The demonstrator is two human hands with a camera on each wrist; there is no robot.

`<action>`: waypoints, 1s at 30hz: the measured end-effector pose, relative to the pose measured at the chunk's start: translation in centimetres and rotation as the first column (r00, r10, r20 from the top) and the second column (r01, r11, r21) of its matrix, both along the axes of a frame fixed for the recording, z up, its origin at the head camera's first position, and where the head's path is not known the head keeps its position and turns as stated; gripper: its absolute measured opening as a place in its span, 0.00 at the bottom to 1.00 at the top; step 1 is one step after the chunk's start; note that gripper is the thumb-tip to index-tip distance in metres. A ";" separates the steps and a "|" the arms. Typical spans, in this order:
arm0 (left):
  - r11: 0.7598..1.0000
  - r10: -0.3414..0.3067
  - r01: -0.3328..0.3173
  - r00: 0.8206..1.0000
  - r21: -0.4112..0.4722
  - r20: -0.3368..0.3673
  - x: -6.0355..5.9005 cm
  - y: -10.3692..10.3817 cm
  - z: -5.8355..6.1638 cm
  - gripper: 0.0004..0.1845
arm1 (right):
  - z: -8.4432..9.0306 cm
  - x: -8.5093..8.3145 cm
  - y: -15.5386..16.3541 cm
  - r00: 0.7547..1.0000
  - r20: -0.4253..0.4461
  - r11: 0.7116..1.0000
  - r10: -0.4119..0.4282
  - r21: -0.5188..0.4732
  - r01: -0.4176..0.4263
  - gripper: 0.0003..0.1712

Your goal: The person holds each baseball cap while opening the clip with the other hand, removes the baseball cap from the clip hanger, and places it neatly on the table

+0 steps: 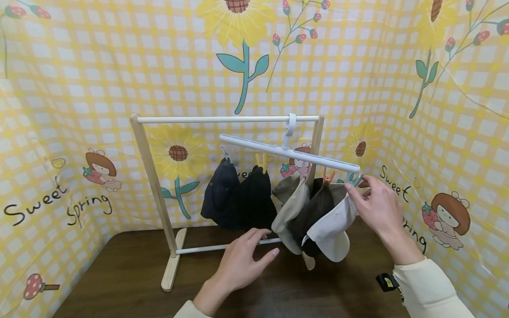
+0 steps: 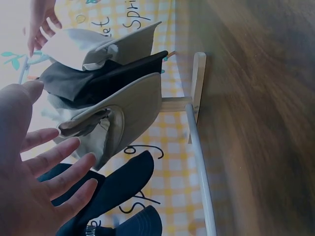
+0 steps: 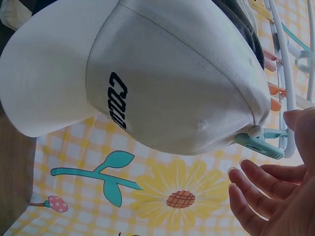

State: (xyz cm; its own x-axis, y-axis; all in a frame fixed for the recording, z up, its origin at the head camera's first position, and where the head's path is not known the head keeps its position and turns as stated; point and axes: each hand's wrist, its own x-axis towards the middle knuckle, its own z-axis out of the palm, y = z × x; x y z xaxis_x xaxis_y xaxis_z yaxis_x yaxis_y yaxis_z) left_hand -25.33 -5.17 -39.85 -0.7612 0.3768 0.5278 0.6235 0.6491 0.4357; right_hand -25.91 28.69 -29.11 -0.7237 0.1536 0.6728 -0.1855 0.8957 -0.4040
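White cap (image 1: 332, 229) hangs by a teal clip (image 1: 353, 178) at the low end of a tilted hanger (image 1: 254, 145); right hand (image 1: 379, 205) loosely spread beside it; left hand (image 1: 241, 261) spread; uneven weight could tip the hanger further.

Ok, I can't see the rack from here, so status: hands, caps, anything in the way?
Left hand empty. Right hand at teal clip, not gripping. Five caps clipped to tilted white hanger. Nothing visibly in the way.
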 end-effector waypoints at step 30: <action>0.996 -0.068 0.068 0.998 -0.053 0.000 0.3 2.5 -0.7 0.28 | 0.0 -0.9 -1.1 0.993 -0.073 0.995 -0.090 -0.037 0.088 0.28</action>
